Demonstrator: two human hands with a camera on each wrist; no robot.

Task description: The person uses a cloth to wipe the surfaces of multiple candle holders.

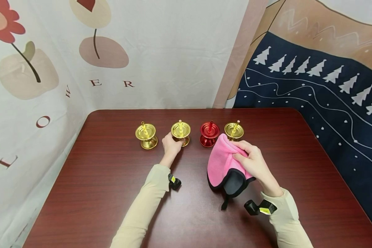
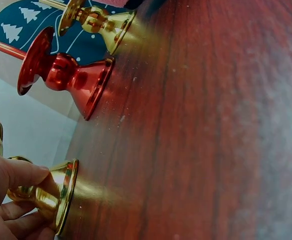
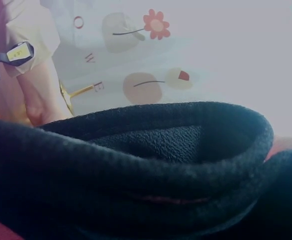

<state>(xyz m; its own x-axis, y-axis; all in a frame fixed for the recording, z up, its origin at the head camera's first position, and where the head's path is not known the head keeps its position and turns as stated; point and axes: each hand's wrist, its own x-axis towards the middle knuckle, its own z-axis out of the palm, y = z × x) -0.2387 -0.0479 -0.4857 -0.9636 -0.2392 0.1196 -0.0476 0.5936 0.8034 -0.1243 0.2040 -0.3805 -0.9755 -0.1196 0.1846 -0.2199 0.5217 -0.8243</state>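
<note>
A left gold candlestick and a red candlestick flank the middle gold candlestick, whose lower part the fingers of the left hand grasp. The right gold candlestick is partly hidden by the pink pouch, pinched in the fingers of the right hand. The row stands near the far edge of the table, whose surface extends left, right and near. The pouch's black-rimmed mouth gapes, showing dark lining.
</note>
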